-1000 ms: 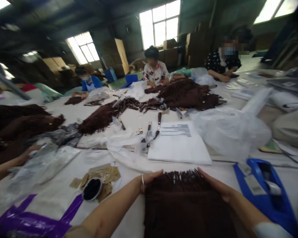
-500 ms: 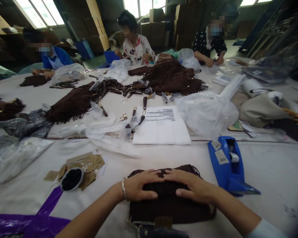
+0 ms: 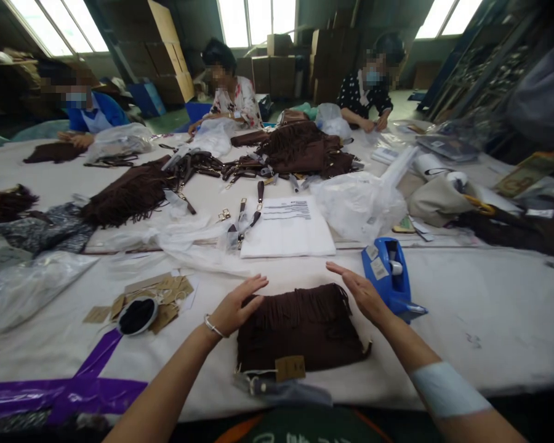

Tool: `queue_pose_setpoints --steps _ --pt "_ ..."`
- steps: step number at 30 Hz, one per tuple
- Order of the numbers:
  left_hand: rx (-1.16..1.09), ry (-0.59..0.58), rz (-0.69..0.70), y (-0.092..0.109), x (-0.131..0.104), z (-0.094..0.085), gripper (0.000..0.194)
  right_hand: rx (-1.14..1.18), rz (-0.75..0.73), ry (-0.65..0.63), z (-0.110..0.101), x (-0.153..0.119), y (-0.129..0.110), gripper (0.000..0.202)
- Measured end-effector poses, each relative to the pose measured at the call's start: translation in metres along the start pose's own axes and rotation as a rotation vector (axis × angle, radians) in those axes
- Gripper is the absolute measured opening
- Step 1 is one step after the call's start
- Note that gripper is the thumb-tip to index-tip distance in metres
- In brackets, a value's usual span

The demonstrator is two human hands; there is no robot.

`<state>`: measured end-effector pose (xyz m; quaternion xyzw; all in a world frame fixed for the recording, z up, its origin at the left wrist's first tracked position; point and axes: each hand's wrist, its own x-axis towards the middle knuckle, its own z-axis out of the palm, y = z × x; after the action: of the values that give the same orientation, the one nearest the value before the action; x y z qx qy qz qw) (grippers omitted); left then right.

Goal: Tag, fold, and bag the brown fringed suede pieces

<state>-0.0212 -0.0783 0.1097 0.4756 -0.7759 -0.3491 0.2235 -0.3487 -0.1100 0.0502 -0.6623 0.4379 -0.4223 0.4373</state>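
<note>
No text can be read anywhere on the table. The white sheet carries several dark printed lines along its far edge, too small and blurred to make out; the two white stickers on the blue tape dispenser show no legible marks. The brown card tag at the near edge of the fringed brown bag appears blank at this resolution.
</note>
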Motion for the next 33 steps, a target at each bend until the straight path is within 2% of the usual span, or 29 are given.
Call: queue_pose_setpoints --steps 3,6,8,10,11,13,14,16,17,20,23,25,29,31,33 --pt "0.103 -0.107 0.006 -0.012 -0.003 0.023 0.046 -0.186 -0.060 -0.143 0.019 0.000 0.011 0.043" --pt "0.112 -0.183 0.058 0.002 -0.021 0.044 0.048 -0.258 -0.181 -0.333 0.034 -0.037 0.003 0.037" --pt "0.064 -0.217 0.066 0.015 -0.033 0.046 0.042 -0.164 -0.179 -0.317 0.033 -0.064 -0.005 0.034" --pt "-0.027 -0.207 0.052 0.020 -0.040 0.038 0.035 -0.048 -0.065 -0.114 0.025 -0.078 -0.008 0.034" --pt "-0.063 -0.152 0.033 0.018 -0.039 0.031 0.033 -0.031 0.017 0.023 0.019 -0.079 -0.006 0.035" --pt "-0.062 0.056 -0.018 0.006 -0.033 0.014 0.032 -0.108 0.175 0.214 0.008 -0.071 0.006 0.038" --pt "-0.016 0.175 -0.040 -0.004 -0.027 0.006 0.032 -0.169 0.230 0.242 0.004 -0.064 0.013 0.040" --pt "0.152 0.336 -0.050 -0.027 -0.014 -0.010 0.035 -0.255 0.273 0.201 0.002 -0.050 0.027 0.043" --pt "0.259 0.353 -0.042 -0.039 -0.009 -0.017 0.037 -0.277 0.268 0.168 0.003 -0.045 0.032 0.043" --pt "0.581 0.226 -0.044 -0.073 -0.001 -0.032 0.043 -0.344 0.220 0.138 0.012 -0.039 0.038 0.038" --pt "0.721 0.141 -0.077 -0.098 -0.004 -0.037 0.035 -0.481 0.110 0.157 0.024 -0.047 0.031 0.034" --pt "0.729 0.158 -0.093 -0.106 -0.010 -0.038 0.029 -0.587 -0.001 0.117 0.034 -0.056 0.021 0.031" --pt "0.715 0.227 -0.082 -0.106 -0.033 -0.048 0.029 -0.724 -0.144 -0.097 0.054 -0.076 -0.006 0.031" --pt "0.706 0.287 -0.019 -0.103 -0.053 -0.059 0.030 -0.724 -0.205 -0.223 0.053 -0.084 -0.019 0.035" --pt "0.731 0.390 0.001 -0.101 -0.078 -0.076 0.032 -0.684 -0.288 -0.303 0.041 -0.088 -0.028 0.038"
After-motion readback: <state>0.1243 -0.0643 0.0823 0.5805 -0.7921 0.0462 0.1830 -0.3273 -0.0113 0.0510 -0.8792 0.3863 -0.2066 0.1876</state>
